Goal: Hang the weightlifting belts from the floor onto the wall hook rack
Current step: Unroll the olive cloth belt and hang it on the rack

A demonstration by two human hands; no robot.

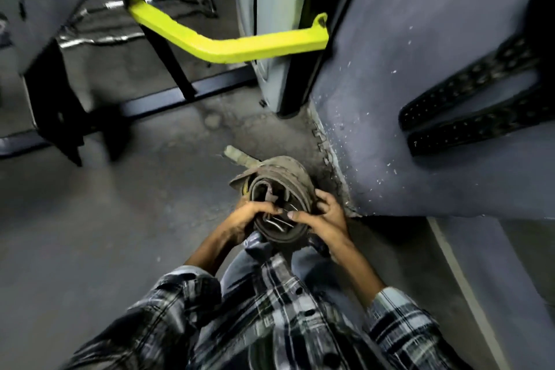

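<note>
**Both hands on a coiled belt at the foot of the wall**

A dark grey gym floor (90, 234) fills the lower left and middle of the frame, scuffed and dusty, and meets a blue-grey wall (420, 84) that runs down the right side. In the upper part of the frame a yellow bar (228, 45) bends across a black machine frame (168, 48), and chrome cable handles (192, 6) lie on the floor behind it.

At the centre of the frame, close to the base of the wall, a worn brown coiled belt (279, 189) is wound into a tight roll, with a frayed pale strap end (240, 155) sticking out toward the upper left. Metal buckle prongs (277, 224) show inside the roll near its lower edge.

The left hand (249, 216) grips the roll's lower left side, fingers curled over the rim toward the buckle. The right hand (324, 219) grips the lower right side, thumb laid across the top edge and fingers wrapped round the outside. Both hands are closed on the belt; whether the roll rests on the floor or is lifted cannot be told.

At the right edge of the frame, two black belts (468, 108) with rows of punched holes hang against the wall. A plaid shirt (270, 318) and blue jeans (255, 255) fill the bottom of the frame.
</note>
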